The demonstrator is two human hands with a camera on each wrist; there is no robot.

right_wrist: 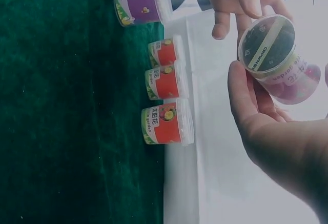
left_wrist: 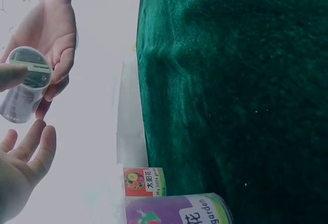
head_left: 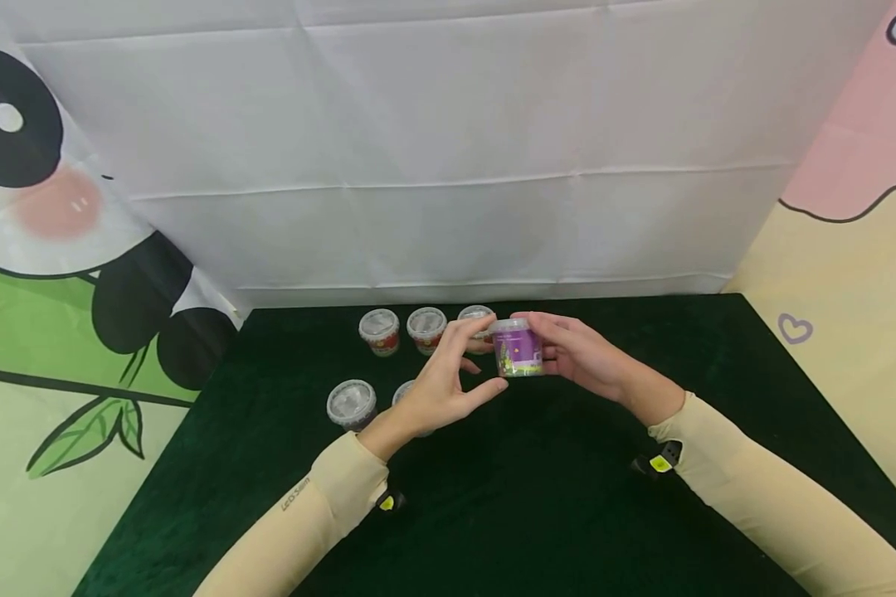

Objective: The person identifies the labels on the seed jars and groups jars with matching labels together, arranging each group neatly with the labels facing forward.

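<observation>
My right hand [head_left: 586, 352] grips a small clear plastic tub with a purple label [head_left: 518, 350], fingers around its right side. The tub is upright, held above the table; its round end with a pale strip of lettering faces the camera in both wrist views. To its left is my left hand [head_left: 440, 377], fingers spread and thumb extended toward the tub's lower edge. In the left wrist view the left thumb [left_wrist: 11, 75] overlaps the tub's end, while the other left fingers [left_wrist: 38, 149] stand apart from it.
A back row of red-labelled lidded tubs [head_left: 379, 332] stands on the dark green cloth [head_left: 538, 497]. Nearer are more lidded tubs [head_left: 352, 404], one partly hidden by the left hand; purple labels [right_wrist: 141, 4] show in the right wrist view. A white sheet [head_left: 448, 166] hangs behind.
</observation>
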